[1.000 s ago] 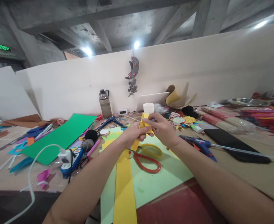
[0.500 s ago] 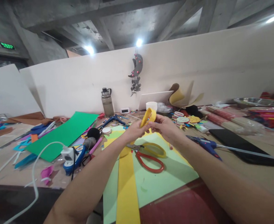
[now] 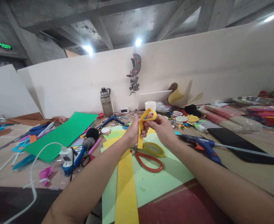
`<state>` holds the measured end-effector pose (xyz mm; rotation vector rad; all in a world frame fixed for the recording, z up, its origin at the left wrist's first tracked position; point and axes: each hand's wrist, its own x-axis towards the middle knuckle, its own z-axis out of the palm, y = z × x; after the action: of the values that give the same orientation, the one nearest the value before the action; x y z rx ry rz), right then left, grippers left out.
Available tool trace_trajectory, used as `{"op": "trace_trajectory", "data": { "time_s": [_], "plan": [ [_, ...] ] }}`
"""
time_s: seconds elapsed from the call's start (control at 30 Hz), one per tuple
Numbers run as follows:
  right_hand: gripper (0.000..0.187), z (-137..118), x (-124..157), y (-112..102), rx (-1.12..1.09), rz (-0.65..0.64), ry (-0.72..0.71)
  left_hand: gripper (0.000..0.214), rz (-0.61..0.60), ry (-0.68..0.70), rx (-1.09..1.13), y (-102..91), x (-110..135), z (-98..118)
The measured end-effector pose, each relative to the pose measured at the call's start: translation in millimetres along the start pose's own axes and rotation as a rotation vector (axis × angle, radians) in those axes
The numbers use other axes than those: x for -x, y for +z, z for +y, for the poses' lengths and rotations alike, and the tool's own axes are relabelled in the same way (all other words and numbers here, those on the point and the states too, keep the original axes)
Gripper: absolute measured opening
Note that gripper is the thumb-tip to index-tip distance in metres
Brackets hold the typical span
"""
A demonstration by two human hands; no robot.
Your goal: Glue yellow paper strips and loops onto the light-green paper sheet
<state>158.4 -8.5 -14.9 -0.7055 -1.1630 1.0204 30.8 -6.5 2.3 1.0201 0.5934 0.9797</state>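
Both my hands meet above the table's middle and hold a narrow yellow foam strip (image 3: 141,130) bent into a loop at its top. My left hand (image 3: 132,132) pinches the strip where its two legs meet; one end hangs down below the fingers. My right hand (image 3: 161,127) grips the loop's right side with closed fingers. Beneath them lie scissors (image 3: 148,155) with one red and one yellow handle, on a light green sheet (image 3: 155,180). A long yellow foam sheet (image 3: 125,186) runs toward me over the green one.
A blue glue gun (image 3: 203,146) lies right of my right arm, beside a black flat case (image 3: 241,144). At left lie a green sheet (image 3: 62,135), a second glue gun (image 3: 72,157) with a white cable and coloured scraps. A water bottle (image 3: 105,102) and white cup (image 3: 150,105) stand by the back partition.
The strip has gone from a folded wad between my fingers to an open loop with one end hanging down. My hands have stayed above the scissors.
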Motion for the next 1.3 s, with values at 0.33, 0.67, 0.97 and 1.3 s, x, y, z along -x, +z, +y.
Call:
{"op": "trace_trajectory", "data": {
  "time_s": [0.33, 0.67, 0.97, 1.3],
  "plan": [
    [0.017, -2, 1, 1, 0.227, -0.129, -0.046, 0.051, 0.049, -0.047, 0.045, 3.1, 1, 2],
    [0.020, -4, 3, 2, 0.162, -0.093, -0.035, 0.026, 0.004, -0.084, 0.076, -1.1, 1, 6],
    [0.028, -1, -6, -5, -0.109, 0.002, 0.037, 0.043, 0.014, -0.133, -0.096, -9.3, 2, 10],
    [0.022, -6, -7, -5, -0.066, -0.006, 0.053, 0.041, 0.019, -0.112, -0.077, -12.4, -1, 6]
  ]
}}
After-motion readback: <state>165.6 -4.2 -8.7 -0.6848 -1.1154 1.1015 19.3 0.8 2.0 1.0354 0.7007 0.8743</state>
